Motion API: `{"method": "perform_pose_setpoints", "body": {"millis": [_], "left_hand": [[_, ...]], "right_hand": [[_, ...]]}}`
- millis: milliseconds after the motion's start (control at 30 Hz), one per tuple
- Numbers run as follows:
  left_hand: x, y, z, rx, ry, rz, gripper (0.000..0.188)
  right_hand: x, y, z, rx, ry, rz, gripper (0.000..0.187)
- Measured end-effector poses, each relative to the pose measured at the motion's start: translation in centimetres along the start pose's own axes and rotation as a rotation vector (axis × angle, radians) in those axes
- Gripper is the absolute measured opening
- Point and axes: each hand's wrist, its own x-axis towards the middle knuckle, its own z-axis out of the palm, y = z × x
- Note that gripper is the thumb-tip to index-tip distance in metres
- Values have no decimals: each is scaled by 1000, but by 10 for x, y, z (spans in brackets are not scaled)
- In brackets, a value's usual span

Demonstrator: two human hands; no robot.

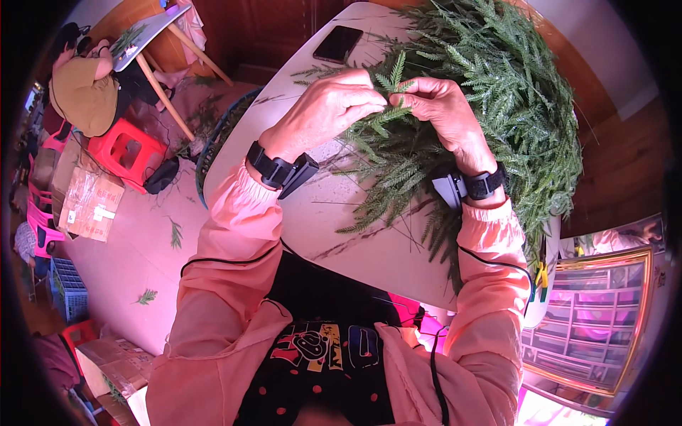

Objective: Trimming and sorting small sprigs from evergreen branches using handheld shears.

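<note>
Both my hands meet over a white table (312, 234), working on a small green artificial pine sprig (395, 79). My left hand (328, 106) is closed, thumb and fingers pinched at the sprig's lower part. From the other side my right hand (442, 106) pinches the same sprig between thumb and forefinger. Loose pine sprigs (398, 167) with thin dark stems lie beneath my hands. A large heap of green pine branches (511, 92) fills the table's right side, close by my right hand. The exact spot where the fingertips meet is partly hidden.
A dark phone (338, 44) lies at the table's far edge. Yellow-handled pliers (541, 278) are near its right edge. To the left are a red stool (128, 153), a cardboard box (91, 202) and a blue crate (69, 290). Another person (85, 89) sits at a far table.
</note>
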Motion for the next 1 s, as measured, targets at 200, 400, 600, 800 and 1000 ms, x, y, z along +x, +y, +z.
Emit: {"method": "perform_pose_setpoints", "body": {"millis": [200, 400, 600, 800, 1000], "left_hand": [[4, -6, 8, 93, 160, 240, 13], [0, -11, 11, 113, 130, 122, 14], [-3, -7, 8, 27, 161, -207, 14], [-3, -6, 11, -47, 124, -302, 13], [-2, -23, 20, -342, 198, -291, 13]], "right_hand": [[1, 5, 12, 218, 163, 43, 15], [1, 7, 11, 117, 189, 79, 20], [-3, -3, 17, 2, 68, 137, 22], [0, 7, 19, 4, 65, 83, 18], [2, 16, 16, 123, 71, 1, 13]]}}
